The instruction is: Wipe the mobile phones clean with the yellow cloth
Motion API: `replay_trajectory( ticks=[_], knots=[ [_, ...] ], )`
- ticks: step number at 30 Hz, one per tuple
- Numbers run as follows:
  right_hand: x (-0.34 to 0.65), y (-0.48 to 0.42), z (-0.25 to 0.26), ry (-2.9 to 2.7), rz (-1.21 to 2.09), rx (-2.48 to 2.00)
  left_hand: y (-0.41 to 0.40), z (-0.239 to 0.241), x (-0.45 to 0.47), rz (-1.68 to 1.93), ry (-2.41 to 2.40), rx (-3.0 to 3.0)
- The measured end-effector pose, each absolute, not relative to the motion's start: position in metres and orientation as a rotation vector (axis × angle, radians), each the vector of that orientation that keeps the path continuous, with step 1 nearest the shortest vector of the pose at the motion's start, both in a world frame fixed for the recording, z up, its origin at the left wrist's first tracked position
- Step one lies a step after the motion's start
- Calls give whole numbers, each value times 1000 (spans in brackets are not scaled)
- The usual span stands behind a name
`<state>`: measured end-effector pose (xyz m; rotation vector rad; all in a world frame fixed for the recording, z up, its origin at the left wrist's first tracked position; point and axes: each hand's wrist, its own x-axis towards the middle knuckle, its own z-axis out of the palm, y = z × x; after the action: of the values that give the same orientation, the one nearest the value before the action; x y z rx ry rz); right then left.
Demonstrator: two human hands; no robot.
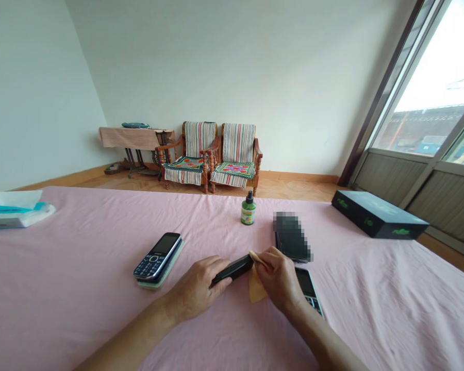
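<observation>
My left hand (199,291) grips one end of a dark phone (235,269), seen almost edge-on above the pink sheet. Pinched in my right hand (279,278) is a yellowish cloth (257,288), pressed on the phone's far end. Part of the cloth hangs below my fingers. A white keypad phone (308,288) lies partly hidden behind my right wrist. Beyond that hand a black phone (294,239), blurred by pixels, rests on the sheet. To the left, a dark blue keypad phone (158,256) sits on top of another pale device (170,267).
On the pink-covered surface (100,319) stand a green spray bottle (248,210) at the far middle and a black box (379,214) at the right. A tissue pack (19,211) lies far left. Two wooden chairs (234,154) and a cloth-draped table (133,138) are beyond.
</observation>
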<state>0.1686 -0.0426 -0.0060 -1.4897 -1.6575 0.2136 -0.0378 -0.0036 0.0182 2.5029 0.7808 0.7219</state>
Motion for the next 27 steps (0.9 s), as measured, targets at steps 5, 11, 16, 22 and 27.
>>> replay_trajectory(
  ticks=[5, 11, 16, 22, 27],
  knots=[
    [172, -41, -11, -1691, 211, -1526, -3, 22, -39, 703, 760, 2505],
    [165, -48, 0, -1706, 182, -1443, -4, 21, -38, 716, 769, 2500],
    [163, -46, 0, -1742, 123, -1480, -4, 20, -37, 729, 773, 2487],
    [171, -33, -12, -1695, 128, -1557, -2, 18, -38, 728, 757, 2467],
    [172, -34, -15, -1703, 150, -1559, -1, 16, -39, 722, 768, 2456]
  ],
)
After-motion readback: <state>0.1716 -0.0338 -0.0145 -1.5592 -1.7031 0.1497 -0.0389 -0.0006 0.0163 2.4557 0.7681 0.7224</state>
